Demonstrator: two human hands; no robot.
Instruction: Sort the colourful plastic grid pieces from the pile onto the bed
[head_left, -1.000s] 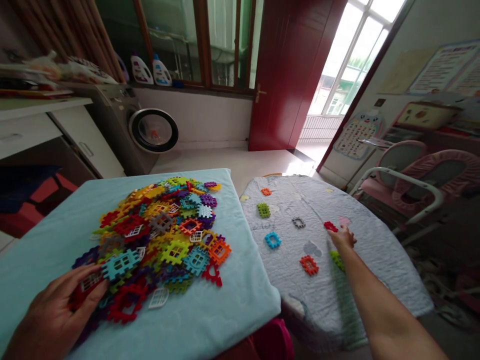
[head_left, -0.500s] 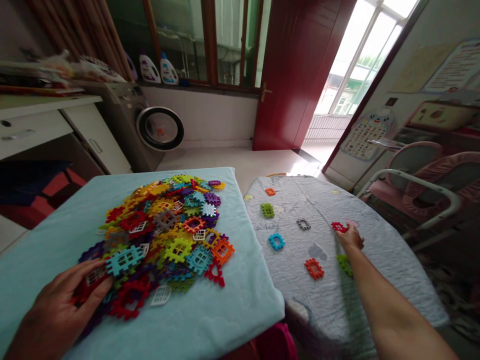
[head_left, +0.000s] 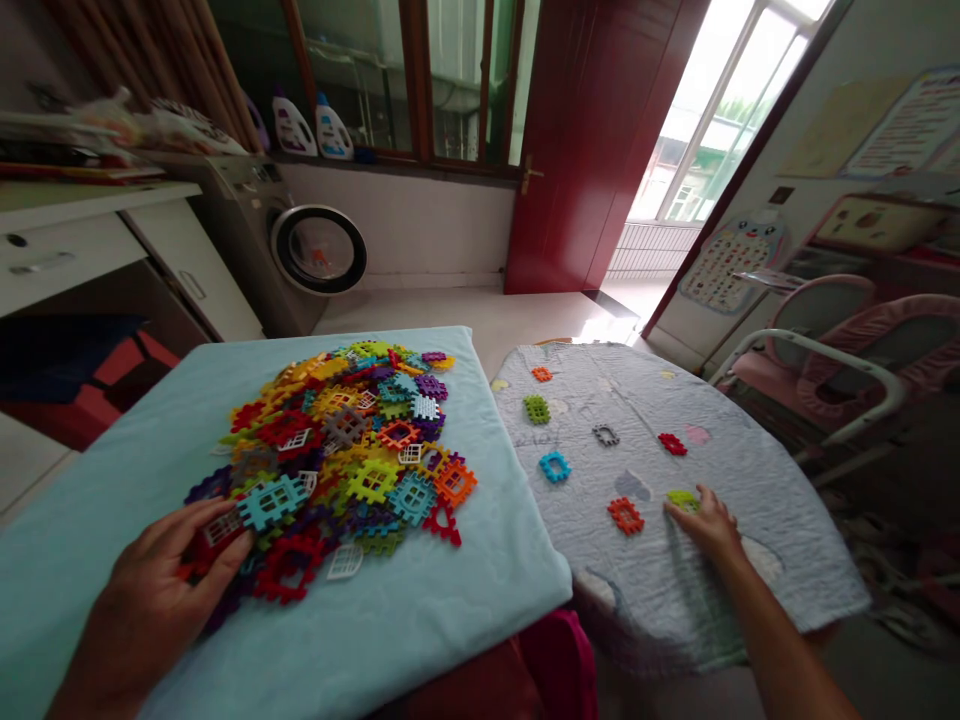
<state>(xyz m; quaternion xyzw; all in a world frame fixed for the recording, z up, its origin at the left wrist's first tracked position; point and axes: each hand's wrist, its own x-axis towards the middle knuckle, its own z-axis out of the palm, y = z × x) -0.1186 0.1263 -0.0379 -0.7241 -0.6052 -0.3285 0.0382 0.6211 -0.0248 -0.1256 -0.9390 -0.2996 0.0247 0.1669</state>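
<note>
While left fingers (head_left: 223, 572) pinch red plastic (head_left: 204, 548), right fingers (head_left: 706, 503) grasp notched lime tile (head_left: 682, 498), quilted cloth (head_left: 585, 490) beneath

a pile of plastic blocks (head_left: 367, 470) lies on a light blue cloth (head_left: 495, 570). at the pile's near left edge, the left hand (head_left: 150, 590) grips a red block (head_left: 208, 545). right of the pile, the right hand (head_left: 712, 527) touches a green block (head_left: 684, 499) on a gray cloth (head_left: 577, 530).

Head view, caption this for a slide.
Left hand holds red windowed block at multicoloured block pile; right hand touches lime-green block on quilt.
</note>
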